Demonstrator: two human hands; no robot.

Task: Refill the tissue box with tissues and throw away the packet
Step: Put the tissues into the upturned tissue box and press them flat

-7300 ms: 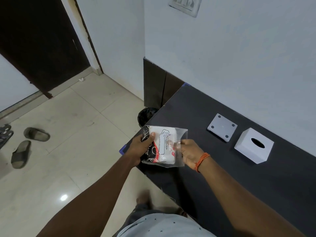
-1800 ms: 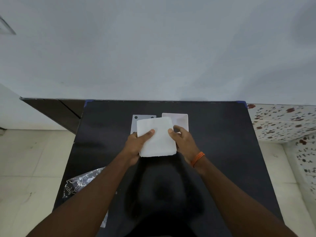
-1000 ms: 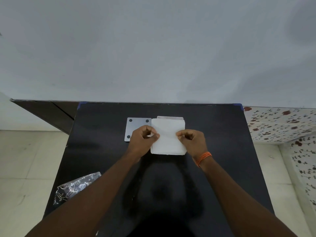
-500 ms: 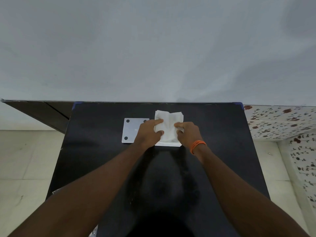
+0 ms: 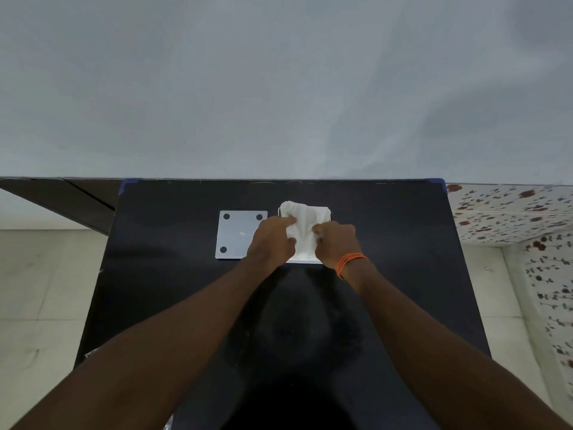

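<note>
The refill is partway done, by the look of it: the tissues [image 5: 300, 226] are out of their packet and sit bunched in the open tissue box [image 5: 305, 259], but they are not yet pressed flat inside, and the box is not closed. The grey base plate [image 5: 236, 234], with 3 dark round pads showing at its corners, lies flat on the desk [image 5: 173, 274] just left of the box, so fitting it back appears to be left to do. Throwing away the packet is also left; a sliver of crinkled plastic shows at the near left edge of the desk, too little to tell if that is it

The tissues are a white, soft wad, creased down the middle and puffed up at the far end, rising above the white rim of the box. The box stands at the far middle of the black desk, close to the wall

The left hand [image 5: 273, 240] is curled, fingers pinching the left side of the wad. The right hand [image 5: 336, 243], with an orange thread at the wrist, is likewise curled and grips the right side; both seem to squeeze the stack inward so it fits
</note>
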